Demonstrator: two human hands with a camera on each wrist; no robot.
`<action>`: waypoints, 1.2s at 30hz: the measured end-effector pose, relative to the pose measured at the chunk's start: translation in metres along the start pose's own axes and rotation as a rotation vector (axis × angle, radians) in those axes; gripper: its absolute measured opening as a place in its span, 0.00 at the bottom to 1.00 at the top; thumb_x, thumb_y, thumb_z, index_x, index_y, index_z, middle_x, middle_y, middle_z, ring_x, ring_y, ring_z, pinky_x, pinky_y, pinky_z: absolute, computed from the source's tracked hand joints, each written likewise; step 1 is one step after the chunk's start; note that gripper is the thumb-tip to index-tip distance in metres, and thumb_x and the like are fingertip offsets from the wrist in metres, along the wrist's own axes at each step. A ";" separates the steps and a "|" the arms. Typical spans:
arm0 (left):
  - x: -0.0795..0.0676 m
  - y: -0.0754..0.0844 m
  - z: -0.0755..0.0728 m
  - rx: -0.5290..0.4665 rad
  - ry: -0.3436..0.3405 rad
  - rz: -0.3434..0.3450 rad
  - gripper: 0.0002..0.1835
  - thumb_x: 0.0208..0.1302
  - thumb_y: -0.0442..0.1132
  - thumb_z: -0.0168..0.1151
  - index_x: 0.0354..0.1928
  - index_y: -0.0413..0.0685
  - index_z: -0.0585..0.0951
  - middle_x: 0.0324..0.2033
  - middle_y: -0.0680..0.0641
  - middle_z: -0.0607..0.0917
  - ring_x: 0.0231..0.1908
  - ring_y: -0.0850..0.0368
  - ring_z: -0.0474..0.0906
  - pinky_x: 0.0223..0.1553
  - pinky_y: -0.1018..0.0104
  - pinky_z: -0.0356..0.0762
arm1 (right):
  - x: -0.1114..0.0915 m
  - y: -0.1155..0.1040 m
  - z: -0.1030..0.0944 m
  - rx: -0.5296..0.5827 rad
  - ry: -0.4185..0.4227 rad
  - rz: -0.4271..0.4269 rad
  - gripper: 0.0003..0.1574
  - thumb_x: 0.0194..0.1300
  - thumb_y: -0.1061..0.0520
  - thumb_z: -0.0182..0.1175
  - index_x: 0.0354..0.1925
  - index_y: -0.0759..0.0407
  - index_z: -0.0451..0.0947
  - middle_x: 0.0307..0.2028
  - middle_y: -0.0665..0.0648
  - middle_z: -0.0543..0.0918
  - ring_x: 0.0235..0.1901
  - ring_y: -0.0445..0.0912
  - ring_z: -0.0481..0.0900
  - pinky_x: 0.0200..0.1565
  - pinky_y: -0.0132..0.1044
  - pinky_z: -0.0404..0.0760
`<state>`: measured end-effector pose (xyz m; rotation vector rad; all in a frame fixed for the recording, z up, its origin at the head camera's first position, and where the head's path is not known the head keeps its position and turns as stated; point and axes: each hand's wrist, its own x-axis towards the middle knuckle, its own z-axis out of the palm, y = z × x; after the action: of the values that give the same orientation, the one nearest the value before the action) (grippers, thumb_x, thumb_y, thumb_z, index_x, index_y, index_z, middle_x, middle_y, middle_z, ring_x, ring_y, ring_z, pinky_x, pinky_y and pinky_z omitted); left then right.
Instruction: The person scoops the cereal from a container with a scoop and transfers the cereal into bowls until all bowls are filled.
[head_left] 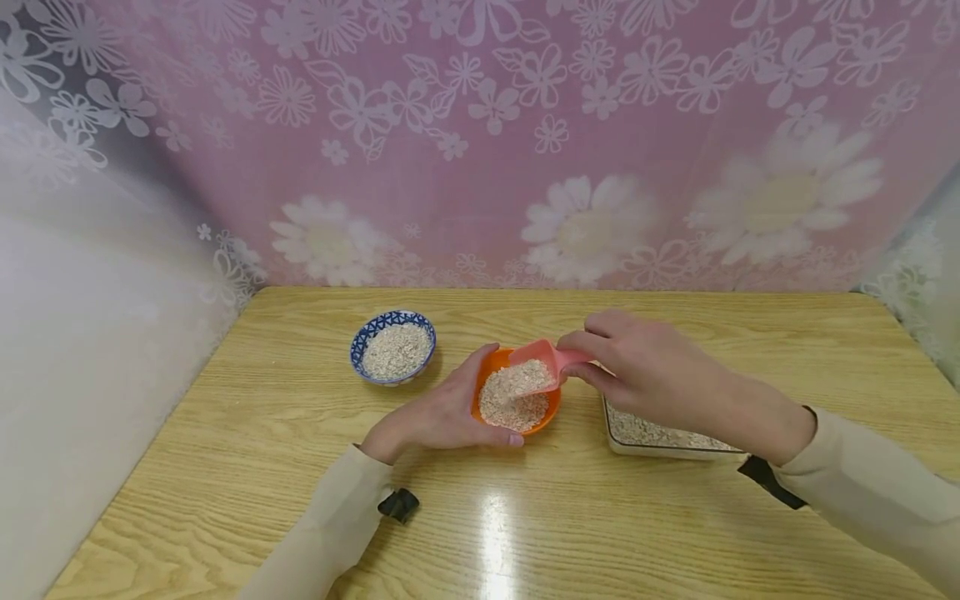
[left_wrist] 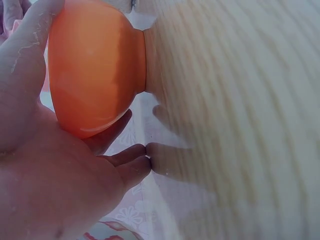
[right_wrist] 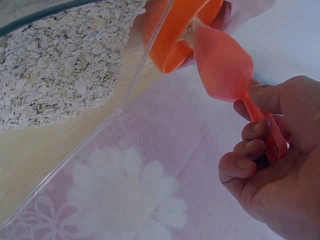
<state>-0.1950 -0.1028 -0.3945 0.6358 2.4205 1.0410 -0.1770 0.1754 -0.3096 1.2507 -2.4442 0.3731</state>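
My left hand (head_left: 448,410) holds an orange bowl (left_wrist: 92,65) by its side, thumb at the near side and fingers round the far side. The bowl stands on the table with rolled oats (head_left: 510,414) inside. Fingers of my right hand (head_left: 652,367) curl round the handle of a pink scoop (right_wrist: 222,65). The scoop tilts over the bowl with its mouth toward the inside, and oats run from it onto those below. Just under my right hand is a clear rectangular container (head_left: 667,452) of oats, partly hidden by hand and wrist.
A blue-and-white patterned bowl (head_left: 357,346) of oats stands to the left, behind my left hand. The wooden table (head_left: 480,517) ends at a pink flowered curtain (head_left: 465,200) at the back. Black bands (head_left: 399,505) show at both wrists.
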 end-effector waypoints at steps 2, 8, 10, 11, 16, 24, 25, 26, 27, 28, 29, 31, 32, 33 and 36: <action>0.000 0.000 0.000 0.003 0.000 -0.007 0.68 0.51 0.64 0.77 0.83 0.57 0.41 0.80 0.51 0.53 0.78 0.52 0.55 0.77 0.45 0.57 | 0.000 -0.001 0.000 -0.015 0.010 -0.022 0.13 0.60 0.55 0.74 0.45 0.52 0.86 0.27 0.46 0.75 0.25 0.35 0.63 0.25 0.26 0.66; 0.000 0.001 0.000 -0.005 0.002 -0.015 0.68 0.50 0.64 0.77 0.83 0.57 0.41 0.80 0.52 0.54 0.78 0.53 0.55 0.78 0.46 0.57 | 0.000 -0.002 -0.002 -0.108 0.039 -0.122 0.17 0.56 0.58 0.77 0.44 0.52 0.84 0.25 0.48 0.69 0.25 0.38 0.60 0.23 0.26 0.62; 0.000 0.001 0.000 -0.009 0.002 -0.013 0.69 0.51 0.64 0.77 0.83 0.57 0.41 0.80 0.52 0.54 0.78 0.52 0.55 0.78 0.46 0.56 | 0.000 -0.003 -0.005 -0.173 0.037 -0.179 0.22 0.53 0.62 0.78 0.46 0.53 0.83 0.25 0.49 0.70 0.26 0.41 0.62 0.22 0.28 0.63; -0.001 0.001 0.000 -0.012 0.001 -0.013 0.69 0.51 0.64 0.77 0.83 0.57 0.40 0.80 0.51 0.54 0.78 0.52 0.55 0.78 0.46 0.56 | -0.001 -0.004 -0.006 -0.211 0.034 -0.210 0.24 0.50 0.64 0.79 0.46 0.54 0.83 0.26 0.50 0.71 0.26 0.42 0.63 0.22 0.29 0.65; -0.002 0.003 -0.001 -0.007 -0.003 -0.020 0.69 0.51 0.64 0.77 0.83 0.58 0.38 0.81 0.50 0.50 0.79 0.50 0.53 0.77 0.45 0.57 | -0.003 -0.006 -0.010 -0.363 0.004 -0.307 0.36 0.43 0.71 0.79 0.52 0.57 0.80 0.28 0.52 0.74 0.30 0.46 0.68 0.27 0.34 0.73; -0.003 0.003 -0.001 0.039 0.043 0.027 0.68 0.51 0.62 0.78 0.83 0.56 0.40 0.81 0.46 0.50 0.77 0.48 0.54 0.75 0.42 0.60 | -0.014 0.004 0.001 -0.164 0.141 -0.208 0.07 0.73 0.57 0.62 0.47 0.56 0.82 0.25 0.50 0.68 0.27 0.42 0.61 0.24 0.29 0.63; -0.003 0.004 -0.001 0.035 0.055 0.037 0.68 0.51 0.61 0.78 0.83 0.56 0.41 0.81 0.47 0.51 0.78 0.48 0.54 0.75 0.42 0.60 | -0.016 0.007 0.003 -0.134 0.165 -0.182 0.13 0.79 0.51 0.55 0.46 0.56 0.83 0.25 0.50 0.68 0.26 0.40 0.60 0.23 0.28 0.61; -0.002 0.004 -0.001 0.030 0.068 0.047 0.67 0.51 0.61 0.78 0.83 0.57 0.42 0.80 0.47 0.51 0.77 0.48 0.55 0.75 0.43 0.61 | -0.018 0.009 0.005 -0.109 0.185 -0.154 0.21 0.82 0.46 0.48 0.45 0.56 0.83 0.25 0.49 0.68 0.26 0.39 0.59 0.23 0.27 0.61; -0.002 0.006 -0.001 0.030 0.080 0.055 0.67 0.51 0.60 0.78 0.83 0.58 0.42 0.80 0.48 0.52 0.77 0.49 0.55 0.75 0.43 0.61 | -0.021 0.011 0.006 -0.087 0.204 -0.129 0.29 0.83 0.42 0.41 0.45 0.56 0.84 0.26 0.48 0.68 0.26 0.38 0.59 0.23 0.27 0.61; -0.002 0.007 -0.001 0.028 0.092 0.066 0.66 0.51 0.60 0.77 0.83 0.59 0.43 0.80 0.48 0.52 0.77 0.49 0.56 0.74 0.43 0.62 | -0.023 0.013 0.007 -0.061 0.212 -0.102 0.32 0.82 0.40 0.40 0.45 0.56 0.85 0.26 0.48 0.69 0.26 0.37 0.59 0.23 0.26 0.62; -0.002 0.008 -0.001 0.028 0.102 0.069 0.65 0.52 0.61 0.77 0.82 0.61 0.44 0.80 0.50 0.52 0.77 0.49 0.56 0.74 0.43 0.62 | -0.026 0.016 0.008 -0.038 0.222 -0.078 0.33 0.82 0.39 0.40 0.45 0.56 0.85 0.27 0.48 0.71 0.26 0.36 0.60 0.23 0.26 0.62; -0.002 0.011 -0.001 0.038 0.129 0.087 0.63 0.52 0.61 0.77 0.82 0.62 0.46 0.79 0.51 0.54 0.77 0.50 0.56 0.74 0.44 0.62 | -0.032 0.019 0.007 0.025 0.216 -0.017 0.28 0.81 0.40 0.46 0.47 0.56 0.86 0.29 0.47 0.74 0.26 0.35 0.62 0.25 0.25 0.63; -0.002 0.013 -0.001 0.042 0.140 0.097 0.63 0.53 0.61 0.77 0.82 0.63 0.46 0.79 0.52 0.55 0.77 0.50 0.57 0.74 0.44 0.62 | -0.035 0.020 0.006 0.063 0.206 0.016 0.22 0.79 0.44 0.53 0.48 0.56 0.85 0.31 0.46 0.76 0.27 0.35 0.64 0.27 0.24 0.64; -0.002 0.015 0.000 0.048 0.151 0.109 0.62 0.53 0.61 0.76 0.82 0.63 0.47 0.79 0.52 0.55 0.77 0.50 0.57 0.74 0.44 0.62 | -0.038 0.022 0.005 0.103 0.198 0.052 0.16 0.76 0.48 0.59 0.49 0.56 0.85 0.32 0.46 0.78 0.28 0.34 0.65 0.28 0.24 0.65; -0.001 0.021 0.001 0.052 0.186 0.139 0.59 0.54 0.61 0.76 0.82 0.65 0.49 0.78 0.53 0.58 0.77 0.50 0.58 0.74 0.43 0.63 | -0.049 0.025 0.002 0.195 0.176 0.171 0.19 0.62 0.63 0.71 0.52 0.55 0.85 0.37 0.45 0.83 0.29 0.33 0.69 0.31 0.23 0.68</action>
<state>-0.1885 -0.0900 -0.3794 0.7653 2.6021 1.1407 -0.1712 0.2242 -0.3346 1.0337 -2.4139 0.7522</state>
